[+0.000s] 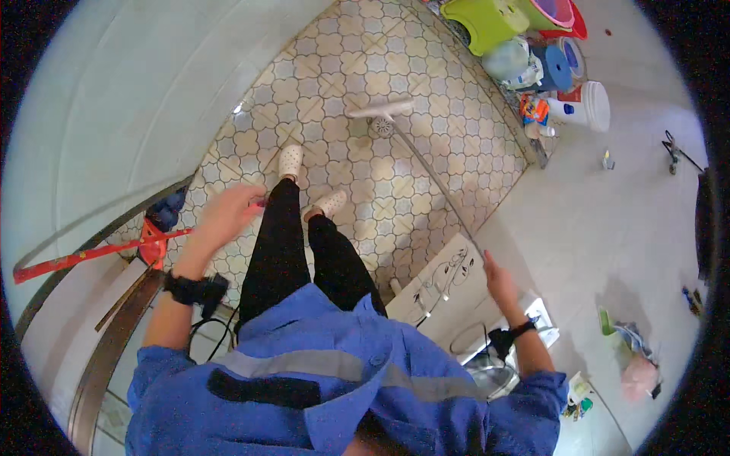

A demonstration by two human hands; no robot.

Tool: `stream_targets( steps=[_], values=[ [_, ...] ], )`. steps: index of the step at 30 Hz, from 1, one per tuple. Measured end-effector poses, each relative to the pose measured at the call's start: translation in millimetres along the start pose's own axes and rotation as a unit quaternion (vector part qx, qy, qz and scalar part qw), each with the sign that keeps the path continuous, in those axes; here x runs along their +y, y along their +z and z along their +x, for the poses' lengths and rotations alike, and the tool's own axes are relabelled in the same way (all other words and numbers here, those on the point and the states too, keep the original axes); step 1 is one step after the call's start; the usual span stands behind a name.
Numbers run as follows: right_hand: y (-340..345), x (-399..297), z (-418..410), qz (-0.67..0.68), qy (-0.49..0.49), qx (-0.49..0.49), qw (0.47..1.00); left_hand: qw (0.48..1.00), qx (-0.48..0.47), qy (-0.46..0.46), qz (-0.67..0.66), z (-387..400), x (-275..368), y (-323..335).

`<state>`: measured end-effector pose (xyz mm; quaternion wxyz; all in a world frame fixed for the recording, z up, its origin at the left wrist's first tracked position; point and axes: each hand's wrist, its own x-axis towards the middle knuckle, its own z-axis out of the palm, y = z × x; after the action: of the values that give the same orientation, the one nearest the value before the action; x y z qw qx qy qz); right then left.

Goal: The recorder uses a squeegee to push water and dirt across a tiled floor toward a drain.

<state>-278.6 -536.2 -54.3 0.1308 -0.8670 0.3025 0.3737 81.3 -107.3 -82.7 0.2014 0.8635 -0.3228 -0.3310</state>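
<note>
My right hand (501,282) grips the upper end of a long grey pole (433,174). At its far end, a pale floor squeegee head (381,108) rests on the patterned tile floor (365,154), beside a round floor drain (382,126). My left hand (231,214) hangs left of my legs, its fingers bent and blurred. A pinkish-red bit (259,203) shows by the fingertips; I cannot tell whether the hand holds it. Behind my left wrist runs a red pole (85,263), near a red plastic dustpan-like piece (153,244).
Along the right ledge stand a green plastic stool (485,23), a blue bucket (552,68) and a white bucket (596,106). A floral-patterned white panel (445,279) and a sink (493,373) lie at my right. A brown door frame (105,365) stands at left.
</note>
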Motion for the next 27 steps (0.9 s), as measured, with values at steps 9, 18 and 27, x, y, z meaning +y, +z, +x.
stream_targets(
  steps=[9,18,27],
  values=[
    [-62.7,-47.1,143.5,-0.195,-0.117,-0.002,0.974,0.982,-0.001,-0.187,0.038,-111.0,-69.4,-4.5],
    [-113.1,69.7,111.5,-0.297,-0.056,-0.014,0.953,0.972,0.023,-0.23,-0.046,-118.6,-55.1,-8.2],
    [-124.9,53.4,95.4,-0.28,-0.127,0.032,0.951,0.965,0.013,-0.256,-0.046,-111.9,-41.1,-17.0]
  ],
)
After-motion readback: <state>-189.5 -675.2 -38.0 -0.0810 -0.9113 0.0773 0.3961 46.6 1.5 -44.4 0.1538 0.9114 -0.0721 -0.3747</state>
